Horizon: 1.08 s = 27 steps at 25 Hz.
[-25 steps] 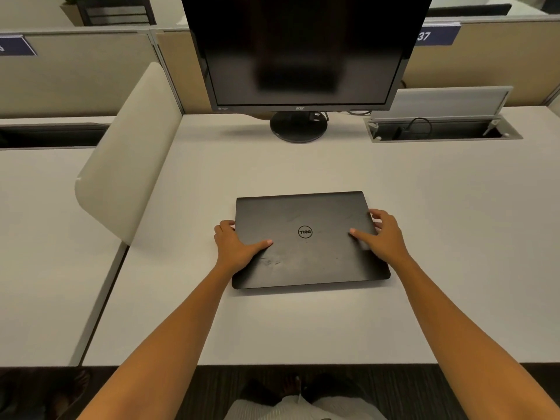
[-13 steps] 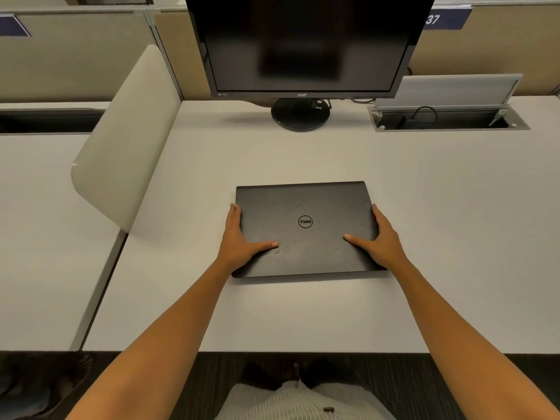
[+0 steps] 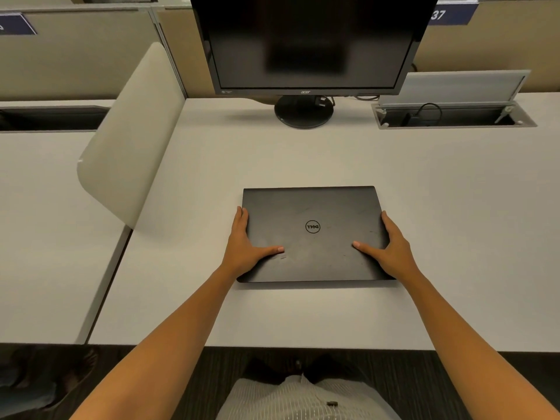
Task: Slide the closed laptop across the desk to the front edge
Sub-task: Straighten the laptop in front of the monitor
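Clearly the slide was not finished: the closed laptop (image 3: 313, 234) lay flat on the desk (image 3: 454, 207), with a broad strip of bare desktop between its near edge and the desk's front edge. Left of the laptop stood a curved divider panel (image 3: 127, 147). The left hand (image 3: 247, 248) clamped the laptop's left side, fingers along the edge and thumb flat on the lid. The right hand (image 3: 391, 248) gripped the laptop's right side the same way. Behind the laptop stood a dark monitor (image 3: 306, 40). The pull toward the person remained.

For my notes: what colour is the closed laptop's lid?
Matte black, with a round logo in its middle; the head view shows the laptop clearly.
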### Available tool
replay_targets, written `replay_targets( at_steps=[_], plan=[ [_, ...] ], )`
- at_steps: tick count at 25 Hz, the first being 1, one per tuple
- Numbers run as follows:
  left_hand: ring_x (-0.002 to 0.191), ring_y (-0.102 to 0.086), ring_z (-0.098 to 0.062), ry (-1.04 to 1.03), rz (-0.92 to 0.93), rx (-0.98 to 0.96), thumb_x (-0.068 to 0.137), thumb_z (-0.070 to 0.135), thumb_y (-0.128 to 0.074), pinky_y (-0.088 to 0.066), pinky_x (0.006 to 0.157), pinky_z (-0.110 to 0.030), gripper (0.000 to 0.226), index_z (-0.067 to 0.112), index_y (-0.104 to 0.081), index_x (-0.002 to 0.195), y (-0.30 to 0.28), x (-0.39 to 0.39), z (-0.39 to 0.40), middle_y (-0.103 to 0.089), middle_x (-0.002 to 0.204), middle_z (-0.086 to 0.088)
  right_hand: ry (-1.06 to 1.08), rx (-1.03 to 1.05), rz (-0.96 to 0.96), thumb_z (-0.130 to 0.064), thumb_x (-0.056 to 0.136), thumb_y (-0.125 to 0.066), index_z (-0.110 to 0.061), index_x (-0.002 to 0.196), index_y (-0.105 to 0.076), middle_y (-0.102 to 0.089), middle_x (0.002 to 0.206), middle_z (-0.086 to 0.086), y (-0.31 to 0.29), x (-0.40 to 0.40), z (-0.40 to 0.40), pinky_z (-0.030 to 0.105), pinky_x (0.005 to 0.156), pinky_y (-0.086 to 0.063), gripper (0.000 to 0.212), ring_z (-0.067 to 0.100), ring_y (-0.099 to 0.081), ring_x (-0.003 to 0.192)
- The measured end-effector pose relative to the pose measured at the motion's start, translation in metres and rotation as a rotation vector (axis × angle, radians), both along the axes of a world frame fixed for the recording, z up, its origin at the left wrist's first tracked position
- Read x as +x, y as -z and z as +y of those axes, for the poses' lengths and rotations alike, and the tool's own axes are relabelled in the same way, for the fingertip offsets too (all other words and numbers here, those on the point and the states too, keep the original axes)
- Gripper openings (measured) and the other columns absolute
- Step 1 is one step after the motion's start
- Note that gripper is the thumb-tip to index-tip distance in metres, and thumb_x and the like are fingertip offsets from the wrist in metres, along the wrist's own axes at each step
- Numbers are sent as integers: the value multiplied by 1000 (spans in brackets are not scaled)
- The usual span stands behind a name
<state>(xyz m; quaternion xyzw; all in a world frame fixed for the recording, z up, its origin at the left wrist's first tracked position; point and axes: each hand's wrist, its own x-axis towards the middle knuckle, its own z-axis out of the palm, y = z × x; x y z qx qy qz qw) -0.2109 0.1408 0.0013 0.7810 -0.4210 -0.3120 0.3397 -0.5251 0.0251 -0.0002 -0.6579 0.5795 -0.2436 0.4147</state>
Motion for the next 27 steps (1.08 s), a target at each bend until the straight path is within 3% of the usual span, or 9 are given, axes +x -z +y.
replay_targets(
  at_steps=[11, 17, 27],
  plan=[
    [155, -8, -11, 21, 2, -13, 59, 52, -92, -13, 123, -29, 136, 17, -10, 161, 2, -6, 10, -4, 169, 8, 31, -13, -27, -35, 73, -85, -20, 156, -24, -34, 159, -2, 3, -7, 12, 24, 107, -29, 104, 20, -35, 144],
    [154, -8, -10, 30, -1, -30, 58, 49, -94, -11, 118, -21, 137, 15, -10, 161, 0, -5, 8, -5, 169, 7, 29, -11, -6, -37, 71, -86, -22, 156, -26, -36, 159, -1, 6, -9, 7, 27, 108, -31, 105, 22, -37, 143],
    [155, -7, -12, 72, -14, -14, 56, 55, -92, -11, 120, -25, 143, 16, -4, 161, 1, 0, 3, -2, 169, 6, 24, -4, 12, -40, 70, -86, -21, 157, -25, -33, 160, 0, 5, -8, 4, 35, 113, -33, 108, 24, -35, 145]
  ],
)
